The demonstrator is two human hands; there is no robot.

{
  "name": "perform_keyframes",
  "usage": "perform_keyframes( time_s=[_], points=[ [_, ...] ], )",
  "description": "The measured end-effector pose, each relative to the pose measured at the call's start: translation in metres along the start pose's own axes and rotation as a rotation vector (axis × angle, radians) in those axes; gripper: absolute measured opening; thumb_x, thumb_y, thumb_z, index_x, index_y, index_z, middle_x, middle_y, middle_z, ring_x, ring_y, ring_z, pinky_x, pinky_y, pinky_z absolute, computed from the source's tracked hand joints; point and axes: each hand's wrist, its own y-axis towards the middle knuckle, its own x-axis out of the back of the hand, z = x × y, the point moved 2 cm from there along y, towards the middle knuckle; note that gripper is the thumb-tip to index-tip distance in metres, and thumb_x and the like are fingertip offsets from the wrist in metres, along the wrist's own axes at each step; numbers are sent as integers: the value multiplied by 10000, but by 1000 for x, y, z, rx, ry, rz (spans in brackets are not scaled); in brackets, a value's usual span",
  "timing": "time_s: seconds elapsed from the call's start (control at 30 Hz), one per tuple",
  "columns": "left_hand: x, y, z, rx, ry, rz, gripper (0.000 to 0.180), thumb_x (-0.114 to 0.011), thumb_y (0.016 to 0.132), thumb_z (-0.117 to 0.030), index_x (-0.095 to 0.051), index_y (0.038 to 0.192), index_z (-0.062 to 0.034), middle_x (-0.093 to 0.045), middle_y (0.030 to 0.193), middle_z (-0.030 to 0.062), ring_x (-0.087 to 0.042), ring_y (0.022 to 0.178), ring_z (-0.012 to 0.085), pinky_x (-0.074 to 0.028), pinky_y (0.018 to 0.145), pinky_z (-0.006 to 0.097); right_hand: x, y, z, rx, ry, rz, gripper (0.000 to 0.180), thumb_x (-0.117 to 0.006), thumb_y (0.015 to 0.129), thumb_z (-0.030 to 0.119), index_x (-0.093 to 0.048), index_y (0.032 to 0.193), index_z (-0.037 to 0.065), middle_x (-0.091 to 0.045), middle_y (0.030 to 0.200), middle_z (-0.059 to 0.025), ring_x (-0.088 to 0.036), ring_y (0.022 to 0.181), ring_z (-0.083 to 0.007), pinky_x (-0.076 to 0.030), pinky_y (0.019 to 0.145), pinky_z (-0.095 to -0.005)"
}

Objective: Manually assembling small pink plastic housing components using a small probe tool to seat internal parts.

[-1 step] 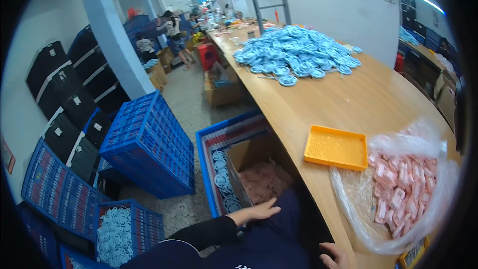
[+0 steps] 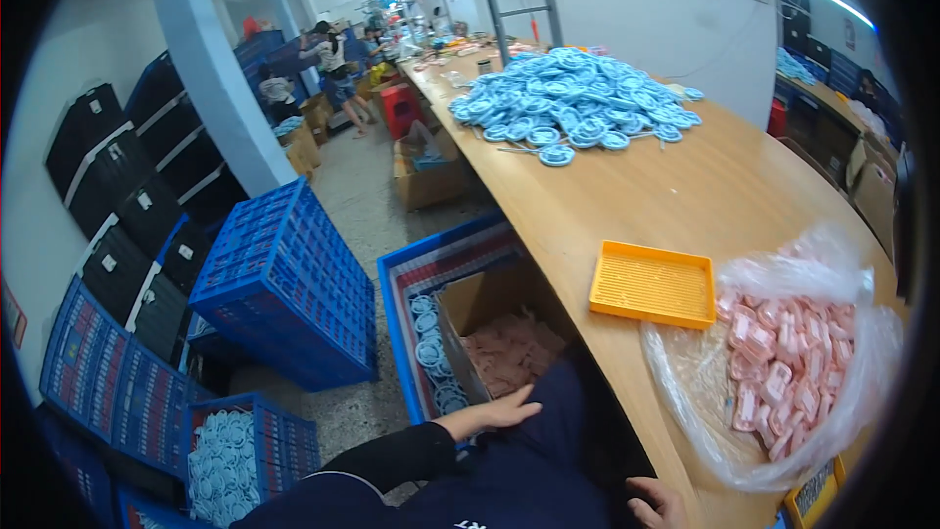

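Observation:
My left hand [image 2: 493,416] lies flat with its fingers stretched out on my dark-clothed leg, beside an open cardboard box [image 2: 452,348] that holds pink pieces [image 2: 511,353]. By the near edge of the wooden table [image 2: 607,397] is my right hand [image 2: 658,504], partly cut off by the lower rim. Its fingers are loosely bent and apart, with nothing visible in them. To the right, a clear plastic bag [image 2: 678,402] spreads open around many small pink plastic parts [image 2: 783,372]. A shallow yellow tray [image 2: 653,284] sits on the table just beyond the bag.
A heap of light-blue ring-shaped parts [image 2: 573,103] covers the table's far part. Blue crates [image 2: 284,284] stand on the floor at left; one crate [image 2: 257,451] holds blue parts. Another blue crate [image 2: 394,333] surrounds the cardboard box. People [image 2: 333,59] are in the background.
The whole view has shifted slightly, so table, tray and crates appear a little further left and mostly higher. Both hands keep their poses.

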Motion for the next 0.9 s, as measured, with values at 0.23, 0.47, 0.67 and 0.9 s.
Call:
perform_keyframes(
  time_s=[0.23,0.47,0.67,0.9],
  points=[
    [46,-48,-29,37,-111,-174,861,-671,863,-253,-151,1510,-24,-370,1469,160,-393,1329,247,-327,1090,336,-11,-31,-42,68,-466,-77,337,-619,891,109,-590,1201,-19,-610,1218,-185,-569,1152,-301,-433,997,-357],
    [96,-84,-121,14,144,-478,996,-718,791,-473,-209,1478,38,-319,1478,263,-320,1386,339,-284,1131,373,5,-38,5,-121,95,-5,358,-515,958,96,-527,1305,8,-580,1270,-177,-624,1046,-254,-448,972,-352],
    [126,-86,-242,-180,762,-182,729,-695,822,-369,-415,1411,-44,-483,1344,209,-493,1228,323,-413,1015,379,27,3,62,548,-685,-34,399,-488,978,204,-503,1330,16,-511,1348,-204,-534,1209,-313,-401,1031,-388],
    [-5,-32,-332,-1231,802,-186,599,-777,636,-245,-564,1162,-54,-563,1148,189,-515,1116,371,-421,966,447,46,99,38,301,210,-184,307,-601,864,45,-604,1166,-7,-669,1077,-132,-646,978,-240,-519,835,-340]
  ],
)
